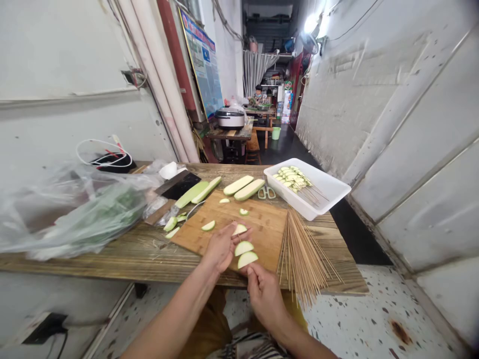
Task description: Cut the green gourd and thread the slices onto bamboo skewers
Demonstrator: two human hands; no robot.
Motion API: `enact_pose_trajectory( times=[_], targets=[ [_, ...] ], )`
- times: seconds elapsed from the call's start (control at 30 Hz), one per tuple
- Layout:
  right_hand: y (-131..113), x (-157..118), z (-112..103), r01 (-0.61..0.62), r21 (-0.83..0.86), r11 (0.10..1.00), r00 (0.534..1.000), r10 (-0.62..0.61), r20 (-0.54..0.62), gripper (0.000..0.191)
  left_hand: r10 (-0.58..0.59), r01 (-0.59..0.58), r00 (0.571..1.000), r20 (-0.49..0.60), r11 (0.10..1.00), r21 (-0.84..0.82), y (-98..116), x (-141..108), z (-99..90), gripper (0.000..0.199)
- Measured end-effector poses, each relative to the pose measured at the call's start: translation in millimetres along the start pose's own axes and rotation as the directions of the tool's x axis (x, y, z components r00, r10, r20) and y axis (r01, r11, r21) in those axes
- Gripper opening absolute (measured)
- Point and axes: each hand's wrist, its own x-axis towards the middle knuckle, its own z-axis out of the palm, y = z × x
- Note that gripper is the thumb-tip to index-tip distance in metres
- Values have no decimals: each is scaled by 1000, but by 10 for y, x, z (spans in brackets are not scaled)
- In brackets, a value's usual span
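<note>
The person's left hand was over the near edge of a rectangular light-brown wooden cutting board. Its fingers were a little spread and lay beside or on a pale green half-moon squash slice, but I cannot tell if they had hold of it. The right hand was at about 4 o'clock from the left hand. Its fingers were curled and half open, very near a second pale green half-moon squash slice, and I cannot tell if they gripped it. A third pale green half-moon squash slice lay just above the second one.

At 3 o'clock from the hands, a fan of thin bamboo skewers lay on a weathered wooden table and hung over its edge. At 9 o'clock was a clear plastic bag with green leaves. At 12 o'clock, long cut pieces of pale green squash lay beyond the board, and green-handled scissors were beside them. At 1 o'clock, a white rectangular plastic tray held skewered squash slices. Far away at 12 o'clock, a seated person was behind a silver rice cooker.
</note>
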Motion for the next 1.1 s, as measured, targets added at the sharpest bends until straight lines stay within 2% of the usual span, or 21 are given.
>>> enact_pose_trajectory(
  times=[0.17, 0.3, 0.37, 0.4, 0.43, 0.47, 0.5, 0.53, 0.63, 0.7, 0.73, 0.8, 0.9, 1.0, 1.1],
  targets=[
    [67, 60, 19, 5, -33, 999, 999, -6, -40, 31, -11, 10, 999, 44, 1000, 20, -108, -63, 75, 17],
    [150, 94, -55, 2, -66, 998, 999, -5, -47, 33, -21, 20, 997, 68, 1000, 13, -10, -59, 10, 23],
    [198, 102, -146, -4, -87, 996, 999, -1, -52, 33, 115, -114, 993, -6, 990, 86, 117, -17, -146, 30],
    [222, 103, -199, -7, -97, 995, 999, 2, -55, 33, 233, -220, 971, -56, 960, 171, 183, 8, -251, 35],
    [245, 102, -250, -9, -105, 994, 998, 4, -55, 32, 363, -317, 925, -112, 899, 301, 243, 31, -365, 39],
    [265, 98, -297, -12, -113, 994, 998, 6, -56, 32, 462, -363, 878, -125, 812, 457, 288, 49, -479, 41],
    [282, 93, -337, -15, -119, 993, 998, 9, -56, 31, 529, -361, 841, -113, 704, 611, 314, 58, -581, 41],
    [295, 87, -368, -18, -124, 992, 998, 11, -56, 30, 562, -328, 824, -72, 577, 748, 318, 59, -665, 41],
    [307, 69, -407, -20, -140, 990, 999, 13, -50, 29, 564, -154, 824, 52, 134, 979, 212, 22, -761, 47],
    [298, 63, -406, -13, -151, 989, 999, 7, -41, 29, 574, -21, 815, 83, -114, 993, 103, -6, -720, 49],
    [292, 61, -404, -10, -155, 988, 999, 4, -37, 30, 584, 33, 807, 91, -199, 979, 55, -13, -687, 49],
    [277, 59, -401, -5, -163, 987, 999, -1, -33, 30, 588, 84, 801, 115, -301, 950, -9, -6, -631, 46],
    [257, 59, -406, -1, -172, 985, 999, -4, -33, 31, 567, 84, 810, 149, -365, 927, -31, 47, -608, 40],
    [240, 59, -409, 0, -167, 986, 999, -5, -32, 30, 531, 51, 831, 166, -370, 928, -8, 120, -615, 36],
    [227, 57, -408, 3, -158, 988, 1000, -8, -29, 30, 520, -26, 831, 198, -319, 948, 2, 209, -591, 41]
  ],
)
